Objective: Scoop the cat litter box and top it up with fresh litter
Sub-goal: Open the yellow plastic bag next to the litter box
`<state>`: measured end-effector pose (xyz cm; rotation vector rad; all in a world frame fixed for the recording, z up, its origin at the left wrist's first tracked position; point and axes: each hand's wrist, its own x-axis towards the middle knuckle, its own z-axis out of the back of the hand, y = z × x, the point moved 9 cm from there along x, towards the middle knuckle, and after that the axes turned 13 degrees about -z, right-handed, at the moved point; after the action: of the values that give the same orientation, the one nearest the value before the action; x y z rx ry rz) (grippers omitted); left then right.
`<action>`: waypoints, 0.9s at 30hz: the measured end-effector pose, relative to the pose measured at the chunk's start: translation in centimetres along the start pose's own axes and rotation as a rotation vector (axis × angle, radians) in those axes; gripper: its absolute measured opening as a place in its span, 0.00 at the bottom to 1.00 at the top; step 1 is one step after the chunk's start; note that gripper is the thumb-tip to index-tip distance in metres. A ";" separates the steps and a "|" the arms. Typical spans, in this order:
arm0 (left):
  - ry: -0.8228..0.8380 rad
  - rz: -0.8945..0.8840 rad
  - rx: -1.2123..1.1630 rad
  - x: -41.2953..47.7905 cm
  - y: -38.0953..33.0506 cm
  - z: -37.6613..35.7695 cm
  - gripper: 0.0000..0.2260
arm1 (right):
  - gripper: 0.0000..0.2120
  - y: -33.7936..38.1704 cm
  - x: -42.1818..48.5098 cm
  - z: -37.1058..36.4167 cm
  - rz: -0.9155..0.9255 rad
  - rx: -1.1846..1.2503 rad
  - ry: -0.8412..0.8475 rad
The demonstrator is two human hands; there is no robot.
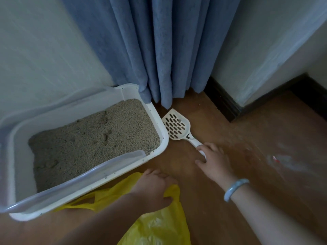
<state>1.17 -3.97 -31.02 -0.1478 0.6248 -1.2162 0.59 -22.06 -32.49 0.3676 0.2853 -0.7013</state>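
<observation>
A white litter box (pixel 160 121) with a clear rim guard stands on the floor at the left, filled with grey-beige litter (pixel 95 138) that shows a few dents. A white slotted scoop (pixel 177 127) lies flat on the floor just right of the box. My right hand (pixel 214 160) is down on the scoop's handle, fingers curled over its end. My left hand (pixel 154 189) grips the top edge of a yellow plastic bag (pixel 157 225) lying on the floor in front of the box.
Blue curtains (pixel 159 50) hang behind the box and touch its far corner. White walls with a dark skirting board (pixel 223 101) close in the right side. The wooden floor (pixel 265 138) stretches to the right, with a small pale wrapper (pixel 277 160) on it.
</observation>
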 end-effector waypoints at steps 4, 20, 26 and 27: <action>-0.024 0.031 -0.049 0.0 0.0 0.0 0.33 | 0.16 0.5 -3.0 1.3 0.081 0.184 -0.064; -0.335 0.164 0.032 -10.5 2.3 0.6 0.45 | 0.10 10.1 -9.2 -4.4 0.377 0.164 0.224; 0.075 0.351 0.148 -12.8 6.4 -2.7 0.44 | 0.02 10.2 -8.8 -4.1 0.421 0.012 0.143; 0.119 0.379 0.135 -12.8 6.6 -3.2 0.41 | 0.01 10.0 -8.5 -3.9 0.414 -0.008 0.131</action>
<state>2.39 10.69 -31.80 0.1524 0.6387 -0.8997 0.58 -8.53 -30.50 0.4493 0.3238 -0.2701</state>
